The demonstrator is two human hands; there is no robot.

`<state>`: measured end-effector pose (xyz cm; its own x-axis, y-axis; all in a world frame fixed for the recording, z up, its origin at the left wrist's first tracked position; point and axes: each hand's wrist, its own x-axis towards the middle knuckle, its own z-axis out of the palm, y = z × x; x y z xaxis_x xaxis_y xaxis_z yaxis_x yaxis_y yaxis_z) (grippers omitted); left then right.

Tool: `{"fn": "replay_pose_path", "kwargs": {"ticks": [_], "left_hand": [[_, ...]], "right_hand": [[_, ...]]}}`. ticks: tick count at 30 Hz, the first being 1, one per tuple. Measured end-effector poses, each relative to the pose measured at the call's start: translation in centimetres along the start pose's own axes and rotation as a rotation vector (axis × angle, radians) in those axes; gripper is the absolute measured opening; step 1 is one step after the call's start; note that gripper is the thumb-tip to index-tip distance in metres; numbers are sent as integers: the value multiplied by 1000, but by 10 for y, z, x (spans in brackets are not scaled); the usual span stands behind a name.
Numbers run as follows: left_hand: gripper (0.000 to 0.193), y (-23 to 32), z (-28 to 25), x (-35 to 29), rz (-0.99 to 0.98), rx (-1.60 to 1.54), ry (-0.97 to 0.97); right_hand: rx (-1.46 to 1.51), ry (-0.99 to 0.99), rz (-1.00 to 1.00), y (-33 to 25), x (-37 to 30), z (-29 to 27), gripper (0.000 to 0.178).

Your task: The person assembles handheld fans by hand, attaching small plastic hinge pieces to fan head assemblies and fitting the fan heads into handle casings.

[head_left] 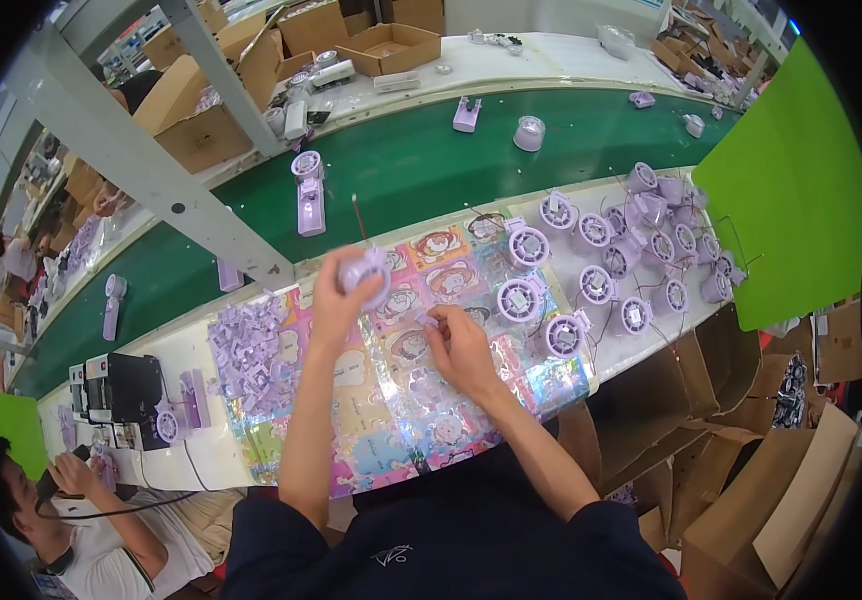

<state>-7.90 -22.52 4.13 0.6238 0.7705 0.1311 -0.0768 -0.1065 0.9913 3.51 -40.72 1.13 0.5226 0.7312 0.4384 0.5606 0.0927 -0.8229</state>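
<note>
My left hand [343,290] is raised above the bench and grips a round lilac fan head [366,270]. My right hand [456,345] hovers lower, just right of it, pinching a small lilac part [429,321] between its fingertips. Both hands are over a shiny mat [406,420] printed with cartoon pictures. A heap of small lilac clips [249,352] lies on the mat's left end. Several round lilac fan heads [619,260] with thin wires lie to the right of my hands.
A green conveyor belt [411,165] runs behind the bench, carrying lilac handheld fans [308,190]. Cardboard boxes [381,45] stand beyond it and more [751,480] at the lower right. A black device [123,385] sits at the left. Another person [61,520] works at the lower left.
</note>
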Motion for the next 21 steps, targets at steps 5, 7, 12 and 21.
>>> {"fn": "replay_pose_path", "kwargs": {"ticks": [5, 7, 12, 21], "left_hand": [[40, -20, 3, -78, 56, -52, 7], [39, -19, 11, -88, 96, -19, 28], [40, -22, 10, -90, 87, -92, 82], [37, -26, 1, -92, 31, -177, -59]], "right_hand": [[-50, 143, -78, -9, 5, -8, 21], [-21, 244, -41, -11, 3, -9, 23], [475, 166, 239, -17, -14, -1, 31], [737, -218, 452, -17, -3, 11, 28]]}}
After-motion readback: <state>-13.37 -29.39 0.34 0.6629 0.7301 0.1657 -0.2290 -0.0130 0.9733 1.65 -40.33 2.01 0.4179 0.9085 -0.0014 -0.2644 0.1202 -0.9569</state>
